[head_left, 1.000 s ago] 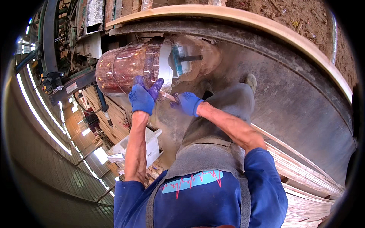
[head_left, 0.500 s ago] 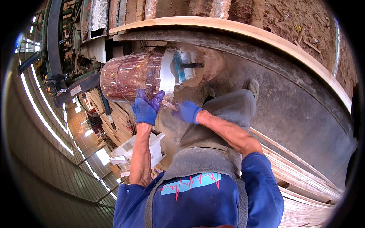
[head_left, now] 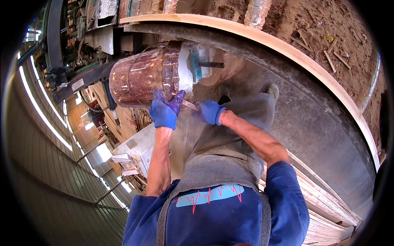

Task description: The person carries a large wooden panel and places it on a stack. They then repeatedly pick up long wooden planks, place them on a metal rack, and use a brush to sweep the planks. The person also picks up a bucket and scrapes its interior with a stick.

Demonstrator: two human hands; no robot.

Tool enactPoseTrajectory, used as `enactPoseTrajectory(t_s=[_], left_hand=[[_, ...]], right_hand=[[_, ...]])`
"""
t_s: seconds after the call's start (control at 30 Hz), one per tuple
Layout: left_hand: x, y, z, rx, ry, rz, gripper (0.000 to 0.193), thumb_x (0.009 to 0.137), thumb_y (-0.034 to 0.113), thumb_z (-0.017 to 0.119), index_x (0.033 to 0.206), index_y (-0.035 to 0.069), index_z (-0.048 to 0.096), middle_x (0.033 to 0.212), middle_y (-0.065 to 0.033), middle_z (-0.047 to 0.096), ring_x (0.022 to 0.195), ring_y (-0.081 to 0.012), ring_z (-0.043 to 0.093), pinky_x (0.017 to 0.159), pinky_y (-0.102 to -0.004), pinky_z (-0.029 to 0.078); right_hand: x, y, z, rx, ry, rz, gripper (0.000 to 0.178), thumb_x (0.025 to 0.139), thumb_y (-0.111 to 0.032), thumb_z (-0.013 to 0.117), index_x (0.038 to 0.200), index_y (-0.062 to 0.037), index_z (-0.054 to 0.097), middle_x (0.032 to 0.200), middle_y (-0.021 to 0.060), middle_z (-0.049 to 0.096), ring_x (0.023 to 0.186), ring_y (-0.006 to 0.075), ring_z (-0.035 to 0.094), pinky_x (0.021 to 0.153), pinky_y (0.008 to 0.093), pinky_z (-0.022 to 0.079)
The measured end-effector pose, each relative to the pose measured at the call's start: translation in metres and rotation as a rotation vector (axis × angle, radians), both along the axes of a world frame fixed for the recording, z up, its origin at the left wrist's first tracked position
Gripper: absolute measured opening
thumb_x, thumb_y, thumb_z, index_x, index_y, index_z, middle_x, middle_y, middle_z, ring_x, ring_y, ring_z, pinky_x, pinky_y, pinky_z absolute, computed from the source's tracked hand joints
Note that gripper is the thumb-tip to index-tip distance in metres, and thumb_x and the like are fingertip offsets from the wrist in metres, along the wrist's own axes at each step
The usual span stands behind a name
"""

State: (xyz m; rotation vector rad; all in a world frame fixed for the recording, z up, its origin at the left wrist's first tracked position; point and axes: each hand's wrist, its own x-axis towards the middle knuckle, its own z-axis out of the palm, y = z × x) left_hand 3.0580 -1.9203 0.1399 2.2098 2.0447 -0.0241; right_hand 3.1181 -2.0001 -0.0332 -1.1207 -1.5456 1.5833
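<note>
My left hand point(head_left: 165, 110), in a blue glove with purple-stained fingers, is at the near side of a reddish-brown, stained barrel point(head_left: 139, 78). Its thumb and fingers are spread apart. My right hand point(head_left: 210, 112), in a similar glove, is closed around one end of a narrow pinkish strip point(head_left: 188, 105). The strip's other end reaches my left thumb; whether they touch is unclear. White paste-like material point(head_left: 185, 74) coats the barrel's right end. On it lies a flat teal piece point(head_left: 196, 65) with a dark rod-shaped handle point(head_left: 212, 64).
A long pale wooden board point(head_left: 287, 47) curves along the dark metal edge beyond the barrel. Stacked planks point(head_left: 316, 197) lie at lower right. Dark machine frames point(head_left: 57, 41) stand at far left, and brown dirt with wood scraps point(head_left: 324, 49) covers the far right.
The view has shifted a little. Both hands stay close together by the barrel, with the strip still between them, and my left hand's fingers remain spread.
</note>
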Motion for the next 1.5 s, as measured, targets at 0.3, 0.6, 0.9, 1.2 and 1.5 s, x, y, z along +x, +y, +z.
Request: enactPoseTrajectory(t_s=[0.3,0.6,0.9,1.2,1.5], left_hand=[[0.006,0.002,0.002,-0.073,-0.011,0.018,0.049,0.072,0.042,0.075,0.096,0.001,0.064,0.088,-0.0218,0.067,0.083,-0.0395,0.064,0.074,-0.0437,0.049],[0.009,0.002,0.007,-0.054,0.077,-0.028,0.054,0.072,0.046,0.074,0.099,0.000,0.062,0.089,-0.0244,0.066,0.085,-0.0411,0.064,0.073,-0.0449,0.049],[0.007,0.001,0.013,-0.064,0.054,-0.024,0.059,0.072,0.048,0.074,0.102,-0.001,0.062,0.090,-0.0235,0.067,0.086,-0.0411,0.064,0.075,-0.0444,0.048],[0.006,0.001,0.015,-0.087,0.114,-0.016,0.065,0.070,0.053,0.073,0.102,-0.002,0.061,0.089,-0.0263,0.065,0.086,-0.0429,0.063,0.076,-0.0459,0.048],[0.002,0.000,0.011,-0.055,0.109,-0.016,0.065,0.069,0.052,0.075,0.102,-0.003,0.060,0.089,-0.0270,0.065,0.085,-0.0434,0.063,0.075,-0.0460,0.048]], right_hand=[[0.037,0.007,0.024,-0.051,-0.022,0.084,0.039,0.089,-0.039,0.052,0.106,-0.0049,0.062,0.090,0.0242,0.064,0.083,0.0412,0.062,0.074,0.0476,0.048],[0.014,0.019,0.005,-0.238,-0.155,0.060,0.044,0.083,-0.042,0.056,0.094,-0.0010,0.067,0.093,0.0256,0.064,0.087,0.0400,0.063,0.076,0.0449,0.049],[0.041,-0.040,0.025,-0.370,-0.234,-0.009,0.044,0.083,-0.043,0.058,0.096,-0.0010,0.068,0.092,0.0268,0.064,0.089,0.0408,0.063,0.077,0.0455,0.049],[0.078,-0.090,0.040,-0.520,-0.235,-0.102,0.046,0.086,-0.044,0.056,0.101,-0.0022,0.066,0.097,0.0269,0.064,0.090,0.0415,0.062,0.078,0.0446,0.049],[0.097,-0.104,0.083,-0.435,-0.264,-0.061,0.041,0.088,-0.040,0.053,0.093,-0.0017,0.066,0.079,0.0243,0.063,0.075,0.0395,0.062,0.068,0.0455,0.047]])
